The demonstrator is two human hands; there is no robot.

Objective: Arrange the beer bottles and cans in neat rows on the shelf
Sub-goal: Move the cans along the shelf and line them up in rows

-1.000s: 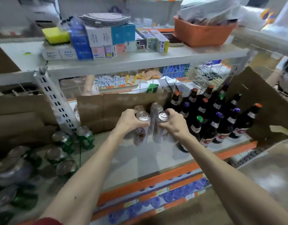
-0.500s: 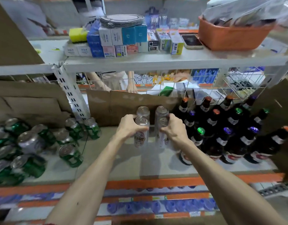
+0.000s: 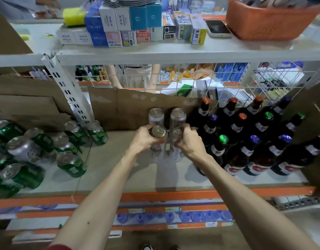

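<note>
At the centre of the frame, the left hand [image 3: 143, 139] and right hand [image 3: 189, 141] each wrap an upright silver can [image 3: 158, 141], pressed against two more cans [image 3: 156, 116] just behind, bottles [image 3: 245, 141] immediately right.

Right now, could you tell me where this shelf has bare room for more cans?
Bare shelf lies between the green cans and the silver cans, and along the front edge before the hands. The bottles crowd the right; green cans crowd the left.
</note>
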